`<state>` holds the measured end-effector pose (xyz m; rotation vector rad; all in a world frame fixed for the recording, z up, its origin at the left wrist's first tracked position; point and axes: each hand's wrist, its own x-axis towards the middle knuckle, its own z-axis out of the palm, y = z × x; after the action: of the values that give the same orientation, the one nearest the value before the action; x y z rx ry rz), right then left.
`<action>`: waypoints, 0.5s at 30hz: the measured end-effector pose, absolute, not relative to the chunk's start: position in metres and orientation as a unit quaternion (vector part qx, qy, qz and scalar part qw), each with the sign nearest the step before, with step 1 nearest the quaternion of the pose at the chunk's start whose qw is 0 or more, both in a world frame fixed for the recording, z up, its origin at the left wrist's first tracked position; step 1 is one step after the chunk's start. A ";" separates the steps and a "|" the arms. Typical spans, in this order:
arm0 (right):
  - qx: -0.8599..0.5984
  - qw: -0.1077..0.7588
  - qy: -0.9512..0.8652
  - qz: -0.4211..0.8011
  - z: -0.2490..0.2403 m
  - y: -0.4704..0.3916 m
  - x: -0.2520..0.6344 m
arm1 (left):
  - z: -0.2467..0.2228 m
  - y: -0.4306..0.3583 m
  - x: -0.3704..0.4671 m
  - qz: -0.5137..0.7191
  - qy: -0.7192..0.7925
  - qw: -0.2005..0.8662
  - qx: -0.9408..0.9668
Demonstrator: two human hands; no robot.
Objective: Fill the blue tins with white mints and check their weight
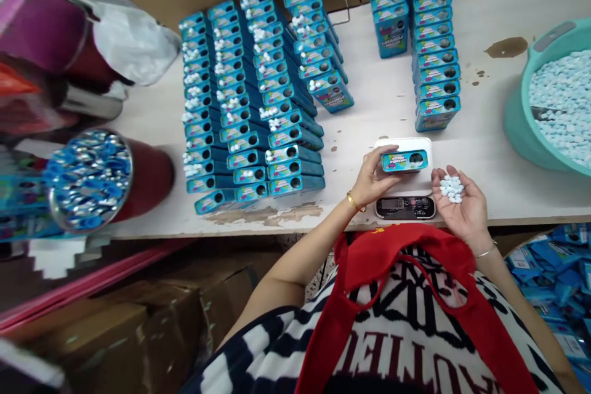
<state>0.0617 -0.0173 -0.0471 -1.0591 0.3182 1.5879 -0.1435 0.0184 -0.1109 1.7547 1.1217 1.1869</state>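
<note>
A small blue box with a round dark hole in its top stands on the white scale. My left hand grips the box at its left end, thumb and fingers on either side. Palm up, my right hand cups a small heap of pale candies just right of the scale. The scale's dark display panel faces me. Rows of blue boxes, many with candies on top, fill the table's left half.
Two more columns of blue boxes stand at the back. A turquoise tub of candies is at the right. At the left, a red bucket holds shiny blue packets. Cardboard boxes lie below the table.
</note>
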 end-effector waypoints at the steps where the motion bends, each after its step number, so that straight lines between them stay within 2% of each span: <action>1: -0.461 0.559 0.132 0.677 -0.046 -0.018 0.063 | -0.108 0.019 -0.147 0.466 0.427 0.369 0.681; 9: -0.485 0.526 0.083 0.694 -0.046 -0.029 0.075 | -0.092 0.019 -0.187 0.572 0.440 0.352 0.597; 15: -0.477 0.493 0.053 0.726 -0.042 -0.033 0.082 | -0.097 0.011 -0.193 0.592 0.487 0.375 0.521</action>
<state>0.0823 -0.0326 -0.0419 -1.1571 0.1283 1.7601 -0.1931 0.0109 -0.0970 1.3330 1.2478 1.5154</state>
